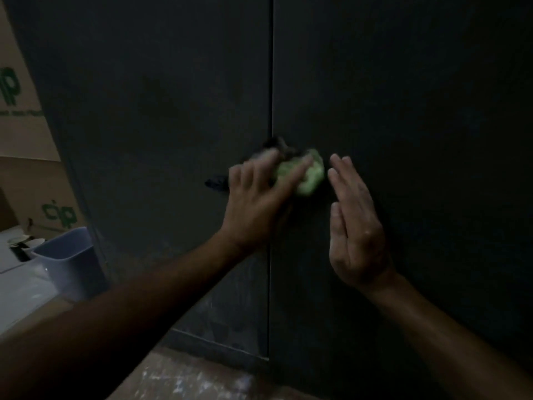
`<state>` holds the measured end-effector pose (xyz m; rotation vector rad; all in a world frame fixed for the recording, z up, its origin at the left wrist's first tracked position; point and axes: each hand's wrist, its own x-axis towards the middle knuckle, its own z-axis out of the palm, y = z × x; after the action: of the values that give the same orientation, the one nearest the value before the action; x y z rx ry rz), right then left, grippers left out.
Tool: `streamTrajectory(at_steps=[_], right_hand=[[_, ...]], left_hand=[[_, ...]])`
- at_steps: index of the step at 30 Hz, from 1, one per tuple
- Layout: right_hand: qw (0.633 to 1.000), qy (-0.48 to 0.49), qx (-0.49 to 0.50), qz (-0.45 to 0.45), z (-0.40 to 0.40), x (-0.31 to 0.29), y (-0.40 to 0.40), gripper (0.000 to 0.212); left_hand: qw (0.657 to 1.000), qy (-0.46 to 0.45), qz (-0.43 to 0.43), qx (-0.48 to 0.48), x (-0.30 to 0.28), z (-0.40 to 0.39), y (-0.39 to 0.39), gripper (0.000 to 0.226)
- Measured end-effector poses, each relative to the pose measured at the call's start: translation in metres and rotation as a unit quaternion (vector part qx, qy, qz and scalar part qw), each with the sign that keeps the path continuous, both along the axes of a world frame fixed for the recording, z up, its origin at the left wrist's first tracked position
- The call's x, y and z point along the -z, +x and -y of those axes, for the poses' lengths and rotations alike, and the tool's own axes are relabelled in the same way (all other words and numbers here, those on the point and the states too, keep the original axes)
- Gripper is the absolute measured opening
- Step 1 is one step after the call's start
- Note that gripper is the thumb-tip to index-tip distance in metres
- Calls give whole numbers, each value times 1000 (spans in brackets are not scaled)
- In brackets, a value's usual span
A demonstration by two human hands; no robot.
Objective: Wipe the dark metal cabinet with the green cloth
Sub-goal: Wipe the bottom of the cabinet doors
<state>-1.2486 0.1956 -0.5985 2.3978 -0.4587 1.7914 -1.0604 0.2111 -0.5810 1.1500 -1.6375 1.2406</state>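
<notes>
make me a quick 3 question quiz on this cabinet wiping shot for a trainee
1. True or false: the left hand presses the green cloth against the dark cabinet.
2. Which best describes the right hand? A) gripping the cloth B) flat, fingers straight, beside the cloth C) out of view
3. What container stands on the floor left of the cabinet?

Key
1. True
2. B
3. The pale plastic bin, in front of cardboard boxes.

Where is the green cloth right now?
In the head view the green cloth sits mid-frame under the left hand, against the dark cabinet just right of the door seam, beside the right hand.
</notes>
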Motion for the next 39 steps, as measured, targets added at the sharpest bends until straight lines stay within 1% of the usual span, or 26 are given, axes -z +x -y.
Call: streamTrajectory(at_steps=[3,4,5,7,8,9,10,11,12,13,15,17,18,19,20,21,23,24,25,28,30,32,34,37,38,39], right_hand=[[998,-26,44,-45,1,-1,-2,45],[995,-37,68,-63,2,0,-2,45],[992,-46,92,-79,3,1,-2,46],[983,-58,133,-112,7,2,-2,50],[979,-65,149,-126,8,3,-2,51],[975,-69,163,-135,9,5,-2,52],[973,-69,173,-138,9,5,-2,53],[972,-68,178,-139,9,5,-1,53],[972,-66,182,-136,8,6,0,53],[972,-66,185,-132,7,6,1,54],[971,-65,192,-128,6,6,2,54],[972,-55,191,-128,4,7,4,55],[972,-49,192,-124,3,7,6,56],[972,-44,196,-121,2,8,8,56],[971,-42,202,-119,1,10,10,56],[969,-41,211,-119,0,12,13,57],[966,-40,224,-122,-1,17,18,59],[965,-39,227,-126,-1,21,20,60],[964,-40,229,-133,-1,24,21,61],[958,-56,234,-155,0,33,22,63],[955,-63,239,-162,1,35,21,65],[955,-63,239,-165,1,35,20,67],[955,-60,237,-167,0,35,18,68],[951,-62,244,-177,-1,37,16,69],[951,-60,247,-179,-1,38,17,69],[951,-56,246,-178,-2,39,18,69]], left_hand=[[972,91,216,14,64,-21,8,50],[963,102,250,-2,77,-26,14,52],[964,103,246,-14,80,-29,22,55],[988,77,132,-24,68,-26,35,52],[998,47,25,-29,55,-23,38,49],[993,13,-116,-30,39,-18,37,48],[967,-20,-253,-26,25,-13,32,49],[939,-41,-340,-23,19,-8,21,52],[933,-46,-356,-20,26,-5,9,54],[946,-31,-322,-16,44,-5,-2,56],[974,50,-220,3,102,-18,-8,56],[980,140,-144,-2,162,-43,18,52],[976,170,-132,-11,182,-54,35,50],[971,183,-152,-25,194,-62,51,51],[961,174,-211,-42,198,-65,62,53],[938,155,-304,-55,193,-63,66,54],[863,73,-497,-50,165,-45,55,52],[835,32,-548,-38,150,-33,42,52],[839,10,-543,-26,140,-24,24,52],[933,80,-350,13,160,-26,-26,47],[945,134,-295,28,195,-37,-22,50],[929,157,-335,15,220,-48,-2,54],[894,141,-425,-3,222,-52,16,51],[800,35,-599,-20,183,-28,11,46],[789,11,-614,-9,169,-20,1,47],[810,13,-586,11,162,-16,-12,48]])
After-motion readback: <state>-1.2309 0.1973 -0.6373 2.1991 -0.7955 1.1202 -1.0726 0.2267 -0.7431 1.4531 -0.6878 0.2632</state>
